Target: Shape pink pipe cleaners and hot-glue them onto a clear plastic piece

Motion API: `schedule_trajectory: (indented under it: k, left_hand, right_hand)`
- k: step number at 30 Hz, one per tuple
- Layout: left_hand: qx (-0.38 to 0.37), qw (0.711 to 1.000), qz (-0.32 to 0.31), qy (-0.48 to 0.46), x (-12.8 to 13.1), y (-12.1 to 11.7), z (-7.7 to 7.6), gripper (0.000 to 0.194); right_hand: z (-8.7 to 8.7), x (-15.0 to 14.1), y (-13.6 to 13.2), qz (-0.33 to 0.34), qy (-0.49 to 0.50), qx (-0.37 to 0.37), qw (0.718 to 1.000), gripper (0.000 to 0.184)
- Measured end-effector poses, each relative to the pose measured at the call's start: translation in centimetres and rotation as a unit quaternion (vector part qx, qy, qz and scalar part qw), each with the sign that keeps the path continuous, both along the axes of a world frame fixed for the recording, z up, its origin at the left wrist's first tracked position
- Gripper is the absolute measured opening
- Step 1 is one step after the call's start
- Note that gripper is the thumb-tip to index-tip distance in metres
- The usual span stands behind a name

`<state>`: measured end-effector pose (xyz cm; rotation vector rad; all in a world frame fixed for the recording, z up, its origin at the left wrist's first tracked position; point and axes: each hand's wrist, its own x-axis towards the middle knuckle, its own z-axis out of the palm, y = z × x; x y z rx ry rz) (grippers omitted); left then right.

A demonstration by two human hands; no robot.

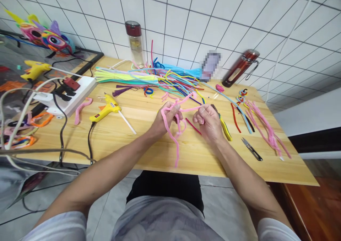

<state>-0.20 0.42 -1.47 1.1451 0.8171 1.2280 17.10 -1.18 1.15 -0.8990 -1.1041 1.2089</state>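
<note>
Both hands work pink pipe cleaners [174,127] above a wooden table [149,141]. My left hand [165,120] is closed round a looped bundle of them, with one long end hanging down toward the table's near edge. My right hand [209,122] is closed in a pinch on the other end of a pink strand stretched between the two hands. A red pipe cleaner [193,126] lies on the table between the hands. Yellow-handled pliers [225,127] lie just right of my right hand.
A heap of coloured pipe cleaners [165,81] covers the table's back. A yellow glue gun [106,110] lies left, beside a white power strip [70,95]. Small snips [252,149] and loose pink pipe cleaners [262,127] lie right. Two bottles [135,42] [239,68] stand at the wall.
</note>
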Motion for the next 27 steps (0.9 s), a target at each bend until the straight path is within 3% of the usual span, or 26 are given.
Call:
schedule_trajectory:
  k: [6,12,17,22,27]
  left_hand:
    - [-0.052,0.997,-0.028,-0.051,-0.2,0.5,0.1,0.052]
    - [-0.082,0.996,0.014,-0.038,-0.2,0.8,0.0,0.062]
    - [-0.041,0.999,-0.006,0.003,-0.8,0.4,0.1,0.053]
    - [0.022,0.991,0.011,0.134,-0.6,-0.3,0.5,0.033]
    - [0.135,0.954,-0.012,0.267,0.4,-0.7,-0.4,0.017]
  right_hand:
    - [-0.3,1.4,0.6,-0.034,-0.037,0.002,0.999,0.025]
    - [-0.4,3.3,0.9,-0.055,-0.140,0.037,0.988,0.016]
    - [1.0,4.3,0.7,-0.079,-0.247,0.047,0.965,0.017]
    - [1.4,4.4,0.4,-0.147,-0.240,0.096,0.955,0.018]
    - [2.1,3.8,-0.9,-0.276,-0.318,0.172,0.891,0.018]
